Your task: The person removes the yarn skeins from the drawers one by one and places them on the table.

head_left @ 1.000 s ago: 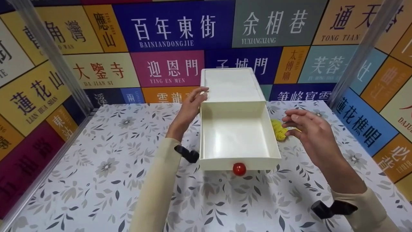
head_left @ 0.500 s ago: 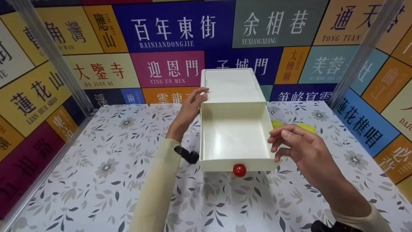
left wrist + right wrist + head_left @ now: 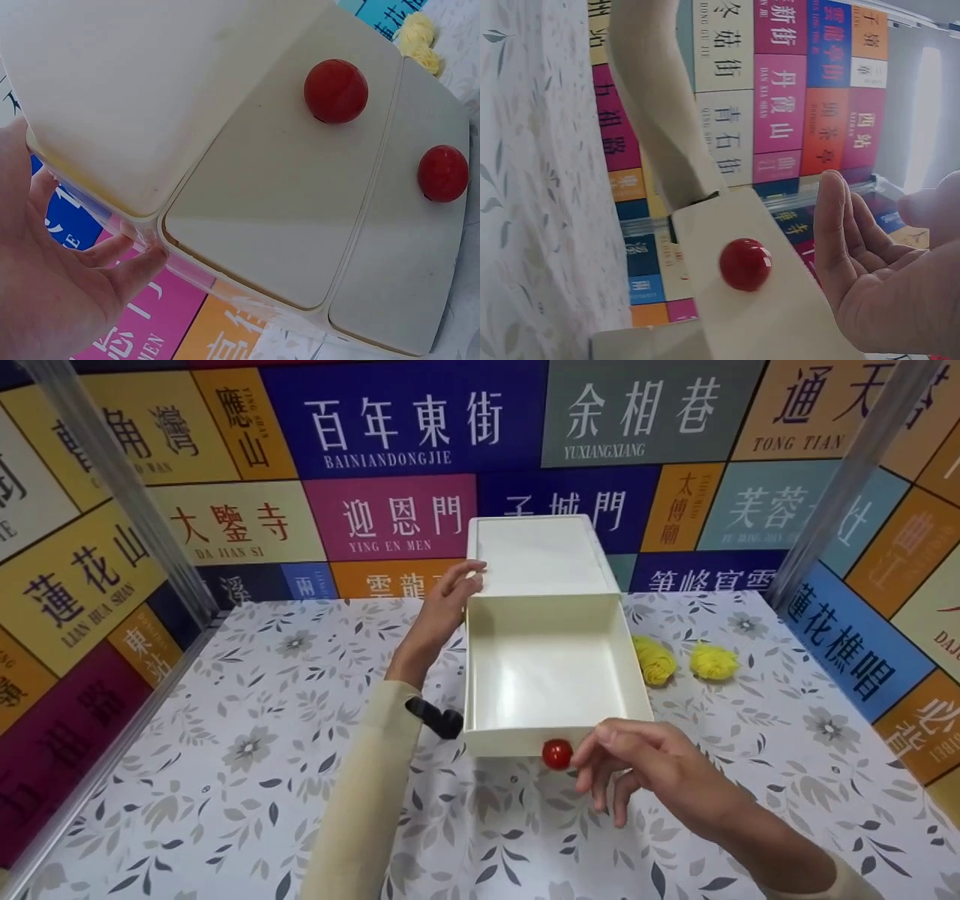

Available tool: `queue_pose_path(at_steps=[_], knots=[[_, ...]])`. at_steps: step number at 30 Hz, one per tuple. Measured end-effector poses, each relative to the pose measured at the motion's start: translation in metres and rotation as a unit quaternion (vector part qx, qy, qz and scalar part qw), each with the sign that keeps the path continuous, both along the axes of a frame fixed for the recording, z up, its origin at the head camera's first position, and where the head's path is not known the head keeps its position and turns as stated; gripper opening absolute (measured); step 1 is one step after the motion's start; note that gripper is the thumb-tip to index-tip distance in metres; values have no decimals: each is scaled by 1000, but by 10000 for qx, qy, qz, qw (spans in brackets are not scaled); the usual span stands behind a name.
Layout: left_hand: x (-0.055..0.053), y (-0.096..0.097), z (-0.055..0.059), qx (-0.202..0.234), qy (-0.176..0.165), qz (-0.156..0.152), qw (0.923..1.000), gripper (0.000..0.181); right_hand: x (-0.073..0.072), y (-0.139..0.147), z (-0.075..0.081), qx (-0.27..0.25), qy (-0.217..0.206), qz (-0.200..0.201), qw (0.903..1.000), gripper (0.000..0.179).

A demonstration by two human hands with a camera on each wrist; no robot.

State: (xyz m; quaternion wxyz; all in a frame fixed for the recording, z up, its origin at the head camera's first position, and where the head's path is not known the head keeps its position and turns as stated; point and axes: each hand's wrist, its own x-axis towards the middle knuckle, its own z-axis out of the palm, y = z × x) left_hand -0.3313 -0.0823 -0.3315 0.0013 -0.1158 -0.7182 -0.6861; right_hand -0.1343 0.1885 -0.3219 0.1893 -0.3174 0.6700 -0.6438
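Patterned table (image 3: 247, 825), white cabinet (image 3: 536, 556) sitting toward its back. Two lower drawer fronts (image 3: 274, 217) are flush in the left wrist view, each with its own red ball. Top drawer (image 3: 502, 742) stands well out of the cabinet toward the person; nothing visible inside.

My read: step in hand is working that drawer. To do it well, brace the cabinet first, it looks light and could skid or twist on the table. Then put force at mid-front, straight along the slide. Loading the right front corner would probably rack it. Slow and even, no shoving.

Left hand (image 3: 448, 600): fingers spread against the cabinet's left side near the top edge, bracing rather than wrapped round anything.

Right hand (image 3: 649, 769): off the drawer's right front corner, fingers loosely bent, thumb clear of them, moderate gap, holding nothing. Right wrist view shows it apart from the knob (image 3: 557, 754), which sits mid-front on the top drawer; fingertips just beside it in the head view.

Yellow balls (image 3: 714, 661): two, right of the drawer, one partly hidden by its wall.
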Motion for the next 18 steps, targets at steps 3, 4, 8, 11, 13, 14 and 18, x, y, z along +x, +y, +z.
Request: queue_pose_path(at_steps=[3, 4, 8, 11, 13, 14, 18], knots=[[0, 1, 0, 46, -2, 5, 10000, 35, 0, -5, -6, 176, -194, 121, 9996, 43], [0, 1, 0, 73, -4, 4, 10000, 35, 0, -6, -8, 290, -240, 118, 9992, 44], [0, 2, 0, 173, 6, -46, 9998, 36, 1, -9, -15, 962, -582, 6, 9937, 50], [0, 1, 0, 171, -3, -61, 9998, 36, 0, -9, -18, 1298, -882, -3, 9876, 51], [0, 1, 0, 158, -11, -53, 9999, 36, -1, -10, -21, 1405, -1028, 32, 9847, 53], [0, 1, 0, 137, -13, -33, 9999, 36, -1, -11, -22, 1431, -1095, 42, 9836, 54], [0, 0, 0, 47, 15, 12, 10000, 36, -5, -14, -29, 1398, -1324, 41, 9813, 59]])
